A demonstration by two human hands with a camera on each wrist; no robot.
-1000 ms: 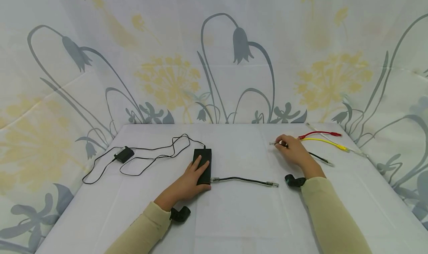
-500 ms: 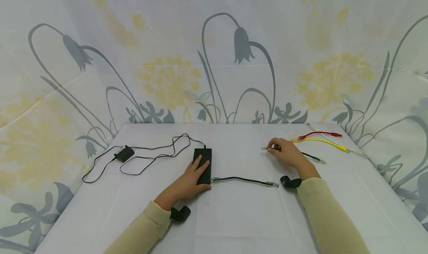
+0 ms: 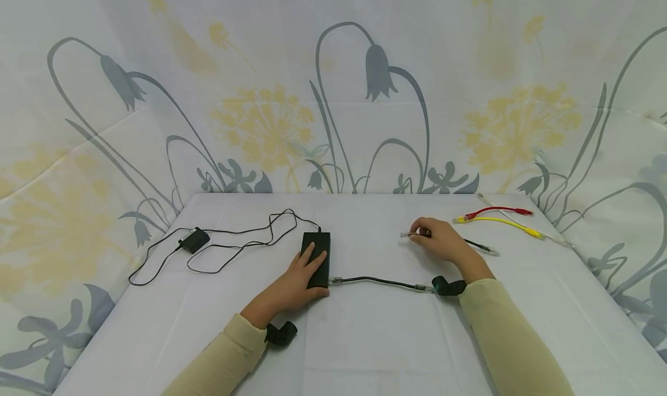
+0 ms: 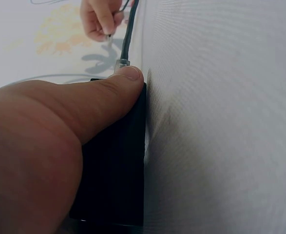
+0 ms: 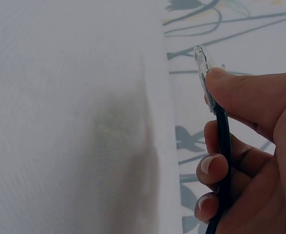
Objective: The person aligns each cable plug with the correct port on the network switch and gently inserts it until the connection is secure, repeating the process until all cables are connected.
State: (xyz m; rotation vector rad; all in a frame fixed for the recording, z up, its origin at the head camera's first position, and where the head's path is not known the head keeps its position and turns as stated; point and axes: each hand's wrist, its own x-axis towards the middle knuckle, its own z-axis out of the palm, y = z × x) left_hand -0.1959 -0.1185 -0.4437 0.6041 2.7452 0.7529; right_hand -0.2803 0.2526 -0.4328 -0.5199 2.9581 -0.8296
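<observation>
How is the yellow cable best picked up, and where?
Probably mid-length on the yellow cable, pinched from above on the near side: it lies flat there, while its left end sits beside the red cable and its right end meets the white cable.

Free tabletop (image 3: 375, 338) nearside, black cable (image 3: 377, 279) beyond, box (image 3: 320, 274) left

The right hand (image 3: 439, 241) and its black Ethernet cable (image 5: 224, 131) now sit farther left and slightly nearer the person; the yellow Ethernet cable's (image 3: 500, 219) left end (hidden a second ago) shows beyond the hand.
</observation>
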